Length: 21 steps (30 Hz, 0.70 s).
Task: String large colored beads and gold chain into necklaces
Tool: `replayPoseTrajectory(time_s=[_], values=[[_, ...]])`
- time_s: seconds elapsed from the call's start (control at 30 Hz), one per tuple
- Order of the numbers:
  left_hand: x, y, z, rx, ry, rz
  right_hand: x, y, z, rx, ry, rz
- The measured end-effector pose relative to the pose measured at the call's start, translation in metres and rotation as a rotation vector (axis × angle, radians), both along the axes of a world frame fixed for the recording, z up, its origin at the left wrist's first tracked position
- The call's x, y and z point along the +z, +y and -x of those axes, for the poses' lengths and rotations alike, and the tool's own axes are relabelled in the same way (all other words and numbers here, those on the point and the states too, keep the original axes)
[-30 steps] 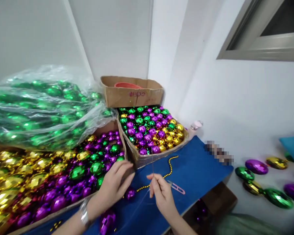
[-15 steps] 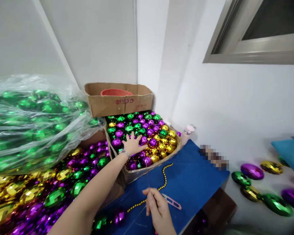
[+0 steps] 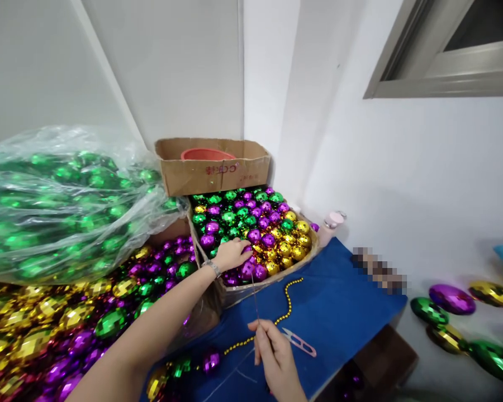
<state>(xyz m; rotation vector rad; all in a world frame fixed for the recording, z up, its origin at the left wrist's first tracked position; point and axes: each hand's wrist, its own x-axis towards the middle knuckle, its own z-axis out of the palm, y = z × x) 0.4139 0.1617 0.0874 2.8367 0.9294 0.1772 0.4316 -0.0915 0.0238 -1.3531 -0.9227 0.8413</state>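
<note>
In the nearer cardboard box (image 3: pixel 235 290) of round beads, your left hand (image 3: pixel 230 254) rests with its fingers (image 3: pixel 243 247) curled together over a purple bead (image 3: pixel 248 249) near the box's front edge; whether they actually pinch it cannot be told, since the hand hides the contact. The bead lies among purple, gold and green balls that fill the box to the brim. Your wrist carries a silver bracelet (image 3: pixel 212 268), and your forearm stretches across the corner of the box from the lower left. Closer to you, your right hand (image 3: pixel 272 354) has its fingers (image 3: pixel 263 335) pressed together on the lower end of a thin needle (image 3: pixel 255 298), which stands nearly upright with its tip just in front of the box wall. A strand of small gold beads (image 3: pixel 283 310) runs across the blue cloth (image 3: pixel 343 296) on the worktop, passing behind your right hand and ending at the left in larger purple, green and gold beads (image 3: pixel 184 368). A pink thread snipper (image 3: pixel 299 343) lies on the cloth just beside your right hand. To the left, a wide tray (image 3: pixel 67 329) holds bigger faceted beads in the same three colours, and above it sits a clear plastic bag of green beads (image 3: pixel 62 206). Behind the bead box stands a second cardboard box (image 3: pixel 213 164) with a red rim showing inside. Far right, loose oval beads (image 3: pixel 452 307) lie on a pale surface.
</note>
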Motion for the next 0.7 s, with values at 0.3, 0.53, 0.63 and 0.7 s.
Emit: replayPoseTrajectory(time_s=[0.3,0.53,0.63,0.7], values=[[0.017,0.017,0.025,0.082,-0.165,-0.073,0.006,-0.009,-0.002,-0.012,-0.056,0.021],[0.019,0.041,0.057,0.344,-0.139,-0.12,0.01,-0.012,0.002,0.007,-0.077,0.007],[0.017,0.039,0.058,0.332,-0.165,-0.072,0.012,-0.012,0.006,0.014,-0.098,0.003],[0.02,0.033,0.057,0.309,-0.225,-0.025,0.013,-0.013,0.008,0.018,-0.122,-0.005]])
